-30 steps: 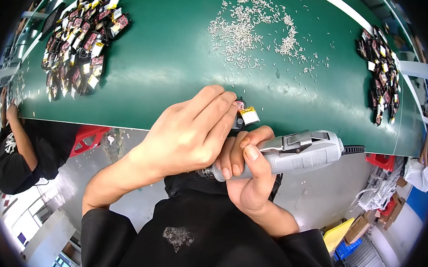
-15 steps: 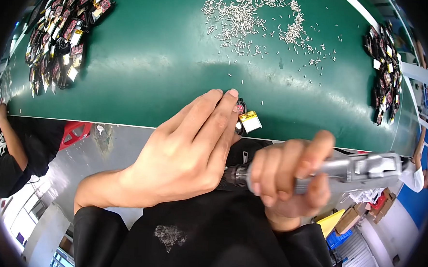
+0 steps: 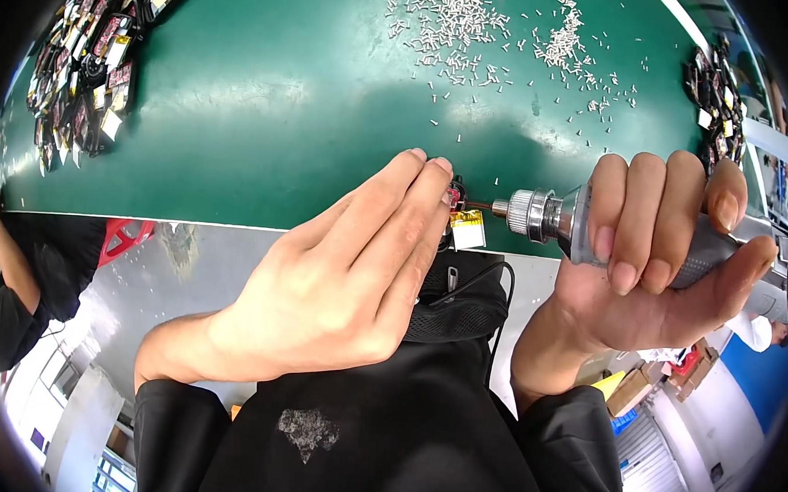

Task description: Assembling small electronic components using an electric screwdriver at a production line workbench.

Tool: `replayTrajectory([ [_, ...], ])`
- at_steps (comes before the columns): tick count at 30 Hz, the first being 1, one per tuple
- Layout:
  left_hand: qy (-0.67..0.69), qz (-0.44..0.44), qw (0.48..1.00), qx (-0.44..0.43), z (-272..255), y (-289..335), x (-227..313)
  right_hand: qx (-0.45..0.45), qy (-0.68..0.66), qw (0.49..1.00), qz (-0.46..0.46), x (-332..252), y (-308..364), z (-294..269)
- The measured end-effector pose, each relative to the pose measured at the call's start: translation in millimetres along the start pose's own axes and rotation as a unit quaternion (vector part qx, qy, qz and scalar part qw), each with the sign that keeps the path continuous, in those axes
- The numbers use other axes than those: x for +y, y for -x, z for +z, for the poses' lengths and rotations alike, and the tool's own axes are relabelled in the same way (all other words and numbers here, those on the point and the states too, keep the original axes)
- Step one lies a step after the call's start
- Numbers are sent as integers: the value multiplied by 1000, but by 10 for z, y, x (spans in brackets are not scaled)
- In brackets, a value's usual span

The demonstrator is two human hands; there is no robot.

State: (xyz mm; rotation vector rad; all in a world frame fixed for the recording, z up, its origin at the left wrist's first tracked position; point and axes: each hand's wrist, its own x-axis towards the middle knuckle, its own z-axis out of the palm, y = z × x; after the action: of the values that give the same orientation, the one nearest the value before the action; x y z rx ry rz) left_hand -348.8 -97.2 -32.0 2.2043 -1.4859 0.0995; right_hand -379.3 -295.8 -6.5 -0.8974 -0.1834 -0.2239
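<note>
At the table's near edge sits a small black electronic device (image 3: 460, 198) with a red circuit board, and a silver battery pack with a yellow band (image 3: 469, 229) beside it. My left hand (image 3: 339, 270) lies over its left side, fingers stretched and together, pressing and holding it; the thumb and most of the device are hidden. Wrapped in my right hand (image 3: 648, 246) is a grey electric screwdriver (image 3: 529, 214), held nearly level. Its thin bit points left and its tip reaches the device's right side, by the circuit board.
Many loose silver screws (image 3: 459, 18) are scattered on the green table (image 3: 266, 132). Similar devices are heaped at the left (image 3: 87, 70) and the right (image 3: 715, 102). A black pouch with a cable (image 3: 462, 307) is below the edge. Another person (image 3: 18, 271) sits at the left.
My right hand has swung the screwdriver up from below the table edge, and its bit now reaches the device. The left hand stays on the device. The view has shifted slightly.
</note>
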Motion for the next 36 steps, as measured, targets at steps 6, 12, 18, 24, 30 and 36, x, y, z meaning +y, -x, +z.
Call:
replayTrajectory([
  [6,-2,10,1000,18,39,23,-26,8,33,999,13,41,-1,-6],
  [12,-1,18,999,34,61,31,-35,-67,99,993,6,75,-78,-14],
  [18,12,4,1000,11,26,31,-51,-91,232,968,-15,138,-177,75],
  [24,-20,5,1000,6,-98,10,-46,-139,190,971,-32,146,-247,120],
  [30,-12,45,999,-17,-179,65,-84,-155,-26,987,-38,130,-156,101],
  [36,-178,-196,947,181,-977,320,-858,54,-88,987,-123,-112,282,-269],
])
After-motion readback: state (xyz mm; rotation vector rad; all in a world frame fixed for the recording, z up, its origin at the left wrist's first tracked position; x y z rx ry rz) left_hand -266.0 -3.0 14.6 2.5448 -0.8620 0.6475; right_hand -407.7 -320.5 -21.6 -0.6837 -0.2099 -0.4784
